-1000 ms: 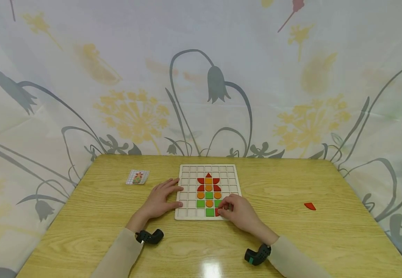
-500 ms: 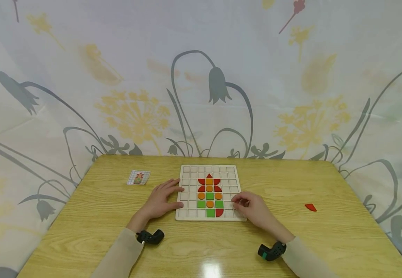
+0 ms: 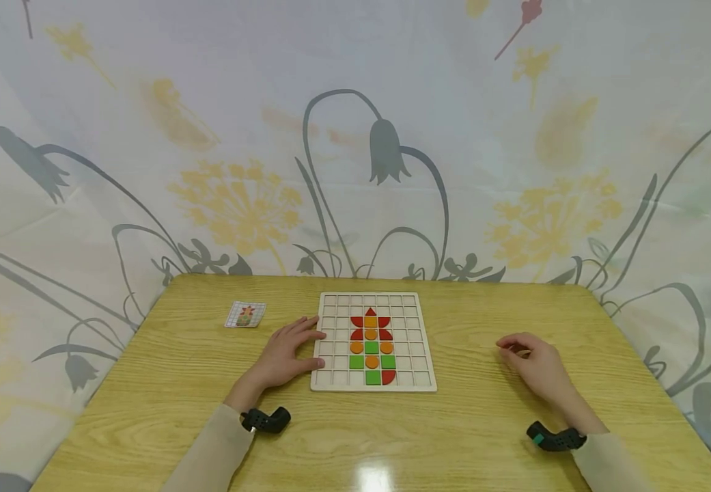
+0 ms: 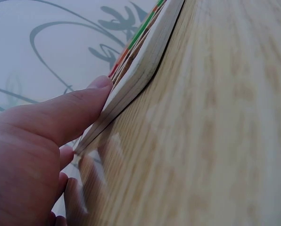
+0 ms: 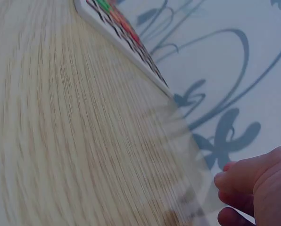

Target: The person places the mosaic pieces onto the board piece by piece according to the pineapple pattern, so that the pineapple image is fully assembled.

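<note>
A pale wooden grid board (image 3: 338,299) lies on the table, with red, orange and green flat pieces forming a flower-like shape. At its lower end are a green square (image 3: 372,377) and a red quarter-circle piece (image 3: 388,376). My left hand (image 3: 284,355) rests at the board's left edge; in the left wrist view its thumb (image 4: 84,106) touches the rim. My right hand (image 3: 536,369) hovers right of the board, fingers loosely bent, with nothing visible held. The loose red piece seen there earlier is hidden from the head view, the hand covering that spot.
A small picture card (image 3: 245,314) with a similar flower on a grid lies left of the board. The wooden table (image 3: 472,307) meets a flower-patterned cloth backdrop (image 3: 207,102) at its far edge.
My right hand has left the red quarter-circle piece in the board's bottom row and moved right, over the loose red piece's spot. My left hand stays put.
</note>
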`<state>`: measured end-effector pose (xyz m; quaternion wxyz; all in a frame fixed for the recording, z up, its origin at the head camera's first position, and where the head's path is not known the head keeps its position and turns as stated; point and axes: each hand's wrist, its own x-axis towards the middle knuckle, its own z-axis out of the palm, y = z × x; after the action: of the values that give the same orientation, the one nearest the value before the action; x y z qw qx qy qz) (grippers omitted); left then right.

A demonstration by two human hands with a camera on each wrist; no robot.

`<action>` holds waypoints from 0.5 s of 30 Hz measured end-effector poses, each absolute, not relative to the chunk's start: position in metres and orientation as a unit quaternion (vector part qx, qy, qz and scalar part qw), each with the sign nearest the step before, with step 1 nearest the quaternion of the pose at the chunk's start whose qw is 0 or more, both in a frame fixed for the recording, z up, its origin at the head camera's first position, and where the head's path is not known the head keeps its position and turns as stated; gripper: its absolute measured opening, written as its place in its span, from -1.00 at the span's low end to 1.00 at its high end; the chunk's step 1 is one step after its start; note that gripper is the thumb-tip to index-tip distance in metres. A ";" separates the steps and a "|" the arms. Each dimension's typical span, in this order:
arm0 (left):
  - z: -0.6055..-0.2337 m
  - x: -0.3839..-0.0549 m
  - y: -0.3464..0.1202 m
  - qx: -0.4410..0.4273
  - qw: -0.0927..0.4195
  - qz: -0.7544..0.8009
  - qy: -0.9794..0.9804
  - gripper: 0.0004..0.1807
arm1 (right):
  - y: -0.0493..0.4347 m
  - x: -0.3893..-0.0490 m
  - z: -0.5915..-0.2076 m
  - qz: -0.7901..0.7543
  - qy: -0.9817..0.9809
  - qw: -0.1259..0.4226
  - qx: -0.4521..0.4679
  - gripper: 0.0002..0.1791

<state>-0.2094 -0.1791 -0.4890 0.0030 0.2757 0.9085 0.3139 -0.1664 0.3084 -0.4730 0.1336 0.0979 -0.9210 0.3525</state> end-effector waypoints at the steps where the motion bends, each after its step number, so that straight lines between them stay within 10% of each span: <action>1: -0.489 -0.209 -0.179 0.276 0.003 0.314 0.908 -0.44 | 0.317 -0.165 -0.472 0.343 -0.925 0.136 0.087 -0.89; 15: -0.490 -0.211 -0.179 0.275 0.009 0.315 0.908 -0.43 | 0.382 -0.160 -0.476 0.415 -0.909 0.019 -0.012 -0.55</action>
<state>-0.2110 -0.1791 -0.4902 0.0085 0.2751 0.9082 0.3154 -0.1601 0.3824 -0.4761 0.0192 -0.0124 -0.9094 0.4153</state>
